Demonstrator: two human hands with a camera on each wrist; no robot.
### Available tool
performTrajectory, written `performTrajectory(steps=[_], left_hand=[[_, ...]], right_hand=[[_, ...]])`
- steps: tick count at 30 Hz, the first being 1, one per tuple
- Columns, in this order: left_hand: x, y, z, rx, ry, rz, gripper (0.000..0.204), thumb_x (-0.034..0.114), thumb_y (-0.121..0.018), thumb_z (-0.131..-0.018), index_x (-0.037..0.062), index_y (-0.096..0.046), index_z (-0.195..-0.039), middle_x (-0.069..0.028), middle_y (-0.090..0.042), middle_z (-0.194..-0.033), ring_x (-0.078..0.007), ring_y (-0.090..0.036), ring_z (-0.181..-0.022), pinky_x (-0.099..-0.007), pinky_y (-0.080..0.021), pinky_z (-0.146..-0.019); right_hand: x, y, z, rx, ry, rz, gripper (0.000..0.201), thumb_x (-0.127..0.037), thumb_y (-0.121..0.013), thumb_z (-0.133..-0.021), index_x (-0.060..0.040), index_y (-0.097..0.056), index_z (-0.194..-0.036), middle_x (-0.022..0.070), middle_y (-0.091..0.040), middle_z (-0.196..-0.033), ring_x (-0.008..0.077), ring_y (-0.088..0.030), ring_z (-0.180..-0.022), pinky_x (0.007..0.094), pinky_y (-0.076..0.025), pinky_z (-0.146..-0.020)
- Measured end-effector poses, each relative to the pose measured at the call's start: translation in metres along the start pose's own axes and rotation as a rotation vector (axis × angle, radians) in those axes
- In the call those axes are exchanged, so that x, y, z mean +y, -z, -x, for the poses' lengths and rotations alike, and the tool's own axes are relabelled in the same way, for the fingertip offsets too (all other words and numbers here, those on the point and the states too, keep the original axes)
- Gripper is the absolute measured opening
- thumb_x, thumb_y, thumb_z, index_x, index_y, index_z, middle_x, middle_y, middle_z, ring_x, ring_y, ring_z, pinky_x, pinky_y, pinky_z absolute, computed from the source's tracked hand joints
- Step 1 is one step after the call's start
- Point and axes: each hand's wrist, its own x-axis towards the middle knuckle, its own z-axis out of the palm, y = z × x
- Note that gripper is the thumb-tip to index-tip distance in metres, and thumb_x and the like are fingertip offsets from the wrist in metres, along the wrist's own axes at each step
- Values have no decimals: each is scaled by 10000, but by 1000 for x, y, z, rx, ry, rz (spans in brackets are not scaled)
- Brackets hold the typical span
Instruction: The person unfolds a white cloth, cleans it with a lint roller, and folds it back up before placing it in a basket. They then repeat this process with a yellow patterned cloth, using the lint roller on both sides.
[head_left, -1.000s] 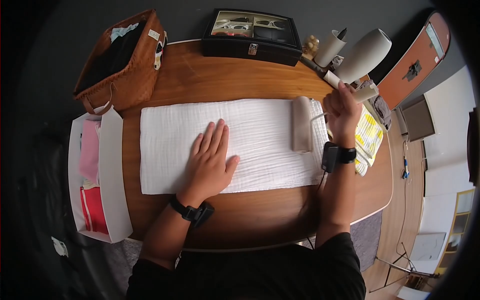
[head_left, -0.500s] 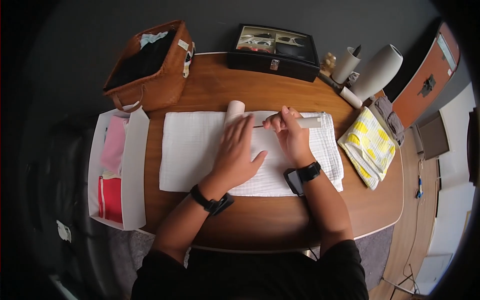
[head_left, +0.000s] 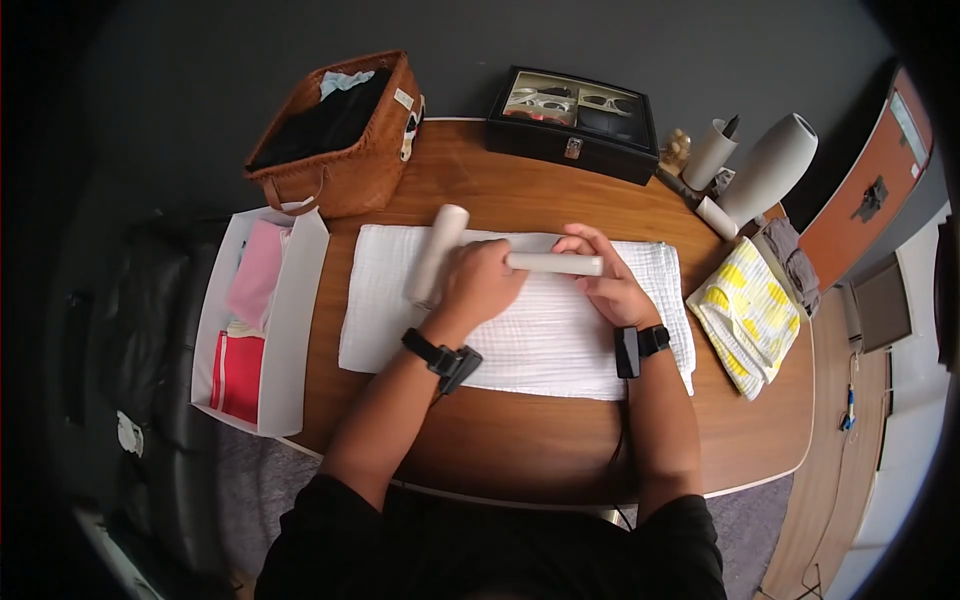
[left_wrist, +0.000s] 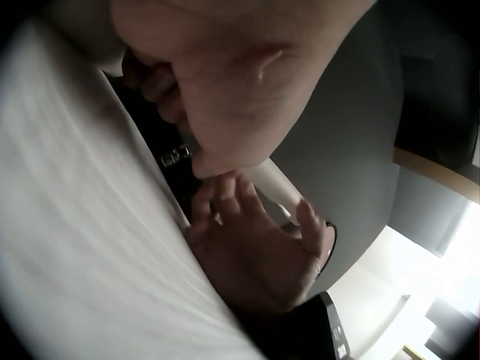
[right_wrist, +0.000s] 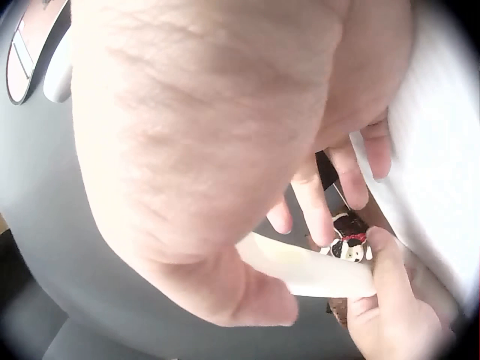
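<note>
A pale lint roller is above the white cloth (head_left: pixel 560 350), its thick roll (head_left: pixel 440 250) blurred on the left and its handle (head_left: pixel 565 264) pointing right. My left hand (head_left: pixel 485 280) grips the handle at its end nearest the roll; in the right wrist view, the left thumb and fingers (right_wrist: pixel 394 300) pinch that end. My right hand (head_left: pixel 620 290) is close around the handle's free end, thumb and fingers spread apart. Seen from the left wrist, the right palm (left_wrist: pixel 255 259) faces up with its fingers loosely bent.
Left of the cloth stand a woven basket (head_left: pixel 345 180) with dark fabric and a white box (head_left: pixel 290 330) of folded clothes. A black glasses case (head_left: pixel 530 145) sits at the back. On the right are a grey-white vase (head_left: pixel 770 170) and a yellow-patterned cloth (head_left: pixel 745 320).
The lint roller has come from the cloth's right end to its left part. My left hand, earlier flat on the cloth, now grips the handle; the right hand has loosened its grip on it.
</note>
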Motion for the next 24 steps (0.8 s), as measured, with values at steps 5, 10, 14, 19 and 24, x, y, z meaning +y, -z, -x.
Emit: performTrajectory(steps=[5, 10, 14, 19, 24], left_hand=[[-65, 45, 3, -2, 142, -9, 236, 206, -815, -878, 1, -715, -819, -200, -696, -729, -380, -710, -698, -453, -552, -663], [-57, 76, -3, 114, 217, 155, 250, 229, -781, -948, -18, -781, -913, -165, -708, -732, -281, -697, -675, -403, -534, -660], [-36, 53, 1, 76, 198, 273, 296, 226, -771, -995, -55, -748, -905, -74, -673, -730, -148, -604, -681, -349, -489, -653], [33, 5, 32, -63, 74, 522, 198, 89, -723, -934, 10, -673, -760, -43, -631, -668, -97, -552, -656, -343, -475, -605], [90, -8, 60, -133, -7, 572, 252, 64, -702, -916, 6, -558, -718, -144, -539, -623, -123, -463, -608, -406, -422, -547]], right_hand=[[17, 10, -7, 168, -131, 51, 385, 78, -566, -993, -24, -624, -1360, 35, -696, -1126, 139, -643, -1062, 266, -510, -970], [19, 14, -10, 276, -156, 37, 207, 10, -558, -1073, -28, -674, -1240, 42, -705, -1030, 127, -646, -935, 260, -526, -902], [17, 10, -11, 280, -159, 125, 214, 37, -550, -1053, -14, -674, -1220, 48, -710, -1023, 124, -653, -922, 254, -537, -888], [28, 15, -13, 296, -140, 73, 230, 60, -551, -1033, -5, -676, -1215, 51, -718, -1011, 124, -657, -912, 250, -546, -880], [25, 13, -11, 303, -151, 100, 245, 64, -550, -1018, -3, -674, -1218, 62, -724, -1017, 126, -652, -921, 255, -545, -885]])
